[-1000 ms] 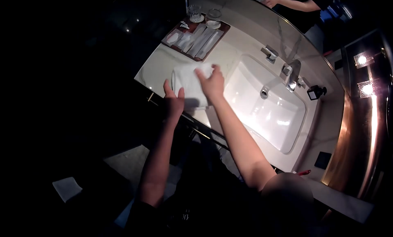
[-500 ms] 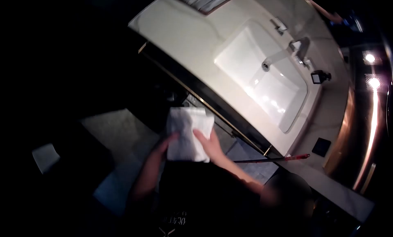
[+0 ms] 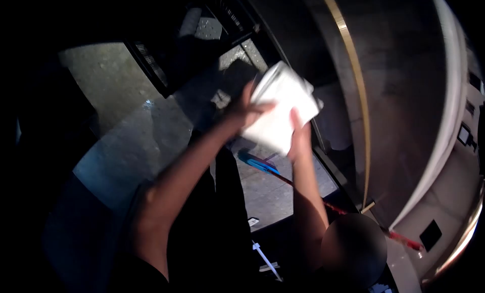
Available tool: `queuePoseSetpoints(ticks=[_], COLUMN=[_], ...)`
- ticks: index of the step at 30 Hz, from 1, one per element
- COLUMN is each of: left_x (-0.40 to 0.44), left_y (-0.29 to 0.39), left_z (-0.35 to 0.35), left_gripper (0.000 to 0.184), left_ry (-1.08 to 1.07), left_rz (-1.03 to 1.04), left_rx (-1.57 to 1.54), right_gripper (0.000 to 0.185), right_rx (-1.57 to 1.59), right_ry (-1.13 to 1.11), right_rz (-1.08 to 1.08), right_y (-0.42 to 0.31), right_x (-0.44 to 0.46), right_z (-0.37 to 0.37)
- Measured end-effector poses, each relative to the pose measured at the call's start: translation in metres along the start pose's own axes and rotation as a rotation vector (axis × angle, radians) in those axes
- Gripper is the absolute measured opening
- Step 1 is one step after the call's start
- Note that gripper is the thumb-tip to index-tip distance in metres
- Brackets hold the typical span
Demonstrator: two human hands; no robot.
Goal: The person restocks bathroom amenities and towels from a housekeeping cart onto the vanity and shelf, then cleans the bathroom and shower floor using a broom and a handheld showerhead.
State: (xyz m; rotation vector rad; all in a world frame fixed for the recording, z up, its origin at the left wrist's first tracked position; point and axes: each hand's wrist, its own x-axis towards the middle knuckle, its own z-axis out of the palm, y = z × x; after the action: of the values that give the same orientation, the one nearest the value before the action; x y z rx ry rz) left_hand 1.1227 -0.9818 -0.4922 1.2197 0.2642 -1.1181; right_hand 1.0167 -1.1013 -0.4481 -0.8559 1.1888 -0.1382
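Note:
A folded white towel (image 3: 280, 111) is held up in front of me, between both hands and tilted. My left hand (image 3: 248, 111) grips its left side, thumb lying over the face. On the lower right edge my right hand (image 3: 299, 136) is closed, with its thumb pointing up across the cloth. The fingers behind the towel are hidden, and motion blurs its outline.
Below the towel a blue broom head (image 3: 258, 162) with a red handle (image 3: 404, 240) lies over the tiled floor (image 3: 268, 197). The cabinet front with a brass strip (image 3: 356, 80) and the white counter edge (image 3: 429, 176) run along the right. A dark rack (image 3: 151, 65) stands at the upper left.
The view has swung down and away from the sink. The towel, first on the counter under my hands, was lifted off and is now farther up and right in view, gripped by both hands.

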Motion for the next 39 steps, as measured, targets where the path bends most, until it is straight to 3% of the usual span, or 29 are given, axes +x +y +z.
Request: queuePoseSetpoints(ticks=[1,3,4,6,7,8,9,11,14,15,17,19,20,24,26,28,29,30,31,32,33,34,35,36,37,38,39], left_x=[0.028,0.089,0.126,0.166,0.192,0.218,0.243,0.254,0.245,0.256,0.263,0.256,0.258,0.255,0.258,0.267,0.269,0.269,0.266,0.235,0.204,0.189,0.188,0.157,0.146,0.118,0.094], left_y=[0.046,0.075,0.076,0.116,0.103,0.085,0.065,0.019,0.004,-0.005,-0.008,-0.009,-0.011,-0.019,-0.022,-0.014,-0.004,-0.001,-0.002,0.002,0.006,-0.001,-0.028,-0.031,-0.055,-0.066,-0.066], left_z=[0.006,0.03,0.036,0.068,0.073,0.079,0.089,0.099,0.098,0.1,0.106,0.117,0.121,0.134,0.134,0.124,0.114,0.095,0.075,0.068,0.062,0.05,0.039,0.025,0.009,-0.005,-0.006], left_gripper=[0.088,0.094,0.085,0.059,0.057,0.056,0.097,0.076,0.064,0.063,0.061,0.058,0.058,0.057,0.052,0.047,0.042,0.034,0.028,0.031,0.034,0.032,0.028,0.025,0.021,0.018,0.019], left_ry=[-0.168,-0.021,-0.136,-0.188,-0.315,-0.44,-0.378,-0.144,-0.095,-0.094,-0.088,-0.017,-0.022,-0.06,-0.021,-0.13,-0.224,-0.055,0.127,0.233,0.345,0.342,0.22,0.208,0.145,0.187,0.291], left_rz=[0.097,0.293,0.465,0.303,0.574,0.844,0.752,0.835,0.665,0.747,0.834,0.781,0.787,0.742,0.876,0.826,0.801,0.926,1.051,0.864,0.701,0.747,0.937,0.699,0.784,0.656,0.57], left_rx=[0.238,0.63,0.473,0.732,0.673,0.6,0.687,0.813,0.824,0.75,0.678,0.844,0.839,0.845,0.819,0.648,0.479,0.573,0.653,0.438,0.184,0.153,-0.162,-0.126,-0.176,-0.008,0.131], right_gripper=[0.047,0.049,0.05,0.059,0.057,0.057,0.058,0.058,0.059,0.061,0.063,0.061,0.059,0.057,0.057,0.051,0.045,0.042,0.043,0.044,0.054,0.052,0.05,0.05,0.049,0.048,0.043], right_rx=[0.016,-0.006,0.197,0.201,0.25,0.192,0.127,-0.038,-0.297,-0.985,-1.678,-1.929,-1.966,-1.712,-1.7,-1.66,-1.736,-1.294,-1.427,-1.52,-1.554,-1.472,-1.455,-1.432,-1.572,-1.581,-1.642], right_ry=[-0.024,0.001,-0.063,-0.026,-0.216,-0.129,-0.035,0.147,0.126,0.176,0.217,0.587,0.638,0.644,0.669,0.684,0.768,0.463,0.208,-0.077,0.079,0.03,0.063,0.097,-0.039,0.093,0.092], right_rz=[-0.087,-0.17,-0.114,-0.252,-0.244,-0.301,-0.351,-0.427,-0.358,-0.669,-0.972,-1.086,-0.97,-0.892,-0.869,-0.998,-1.2,-0.817,-1.067,-1.311,-1.389,-1.228,-1.099,-0.965,-0.607,-0.926,-0.805], right_y=[-0.021,-0.046,-0.055,-0.076,-0.082,-0.075,-0.069,-0.055,-0.071,-0.08,-0.076,-0.051,-0.04,-0.054,-0.054,-0.04,-0.029,-0.003,0.009,0.021,0.043,0.057,0.057,0.053,0.056,0.063,0.072], right_x=[0.026,0.096,0.126,0.174,0.17,0.187,0.203,0.221,0.21,0.2,0.17,0.129,0.129,0.141,0.146,0.136,0.125,0.123,0.126,0.129,0.15,0.177,0.198,0.209,0.196,0.199,0.191], right_z=[0.017,0.02,0.019,0.008,0.0,-0.012,-0.024,-0.04,-0.08,-0.096,-0.106,-0.098,-0.106,-0.137,-0.132,-0.129,-0.118,-0.098,-0.074,-0.051,-0.044,-0.048,-0.052,-0.058,-0.068,-0.08,-0.097])
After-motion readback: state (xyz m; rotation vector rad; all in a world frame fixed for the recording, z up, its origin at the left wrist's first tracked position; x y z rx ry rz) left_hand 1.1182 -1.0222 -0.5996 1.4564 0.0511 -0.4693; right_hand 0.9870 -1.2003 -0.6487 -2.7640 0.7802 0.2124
